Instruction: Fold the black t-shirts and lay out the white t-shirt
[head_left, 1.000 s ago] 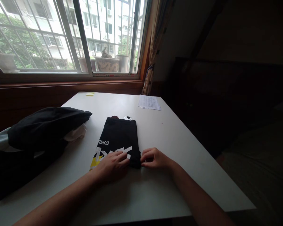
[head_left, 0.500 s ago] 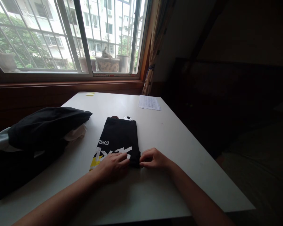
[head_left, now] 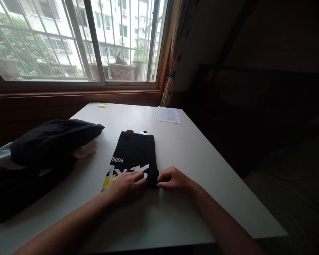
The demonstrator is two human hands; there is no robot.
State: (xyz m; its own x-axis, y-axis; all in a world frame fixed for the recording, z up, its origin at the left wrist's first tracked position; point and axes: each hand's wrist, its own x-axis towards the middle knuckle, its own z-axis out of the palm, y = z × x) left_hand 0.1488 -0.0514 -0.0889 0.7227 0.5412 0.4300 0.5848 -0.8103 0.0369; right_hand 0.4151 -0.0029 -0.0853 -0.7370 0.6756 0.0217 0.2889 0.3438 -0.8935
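Note:
A folded black garment [head_left: 136,147] with white lettering and a yellow patch lies flat on the white table [head_left: 202,212]. My left hand [head_left: 129,186] rests over its near edge with fingers bent together, covering part of the lettering; the fingertips are hidden. At the near right corner of the cloth, my right hand [head_left: 172,179] pinches the black fabric between thumb and fingers. Just past the far edge of the garment, a white round object [head_left: 144,132] and a brown round one [head_left: 129,131] stick out.
A heap of black and white clothes [head_left: 53,141] lies on the table's left side. Paper sheets [head_left: 168,115] are at the far right, a yellow note [head_left: 102,105] at the far left. Behind stand a barred window and a curtain [head_left: 172,63].

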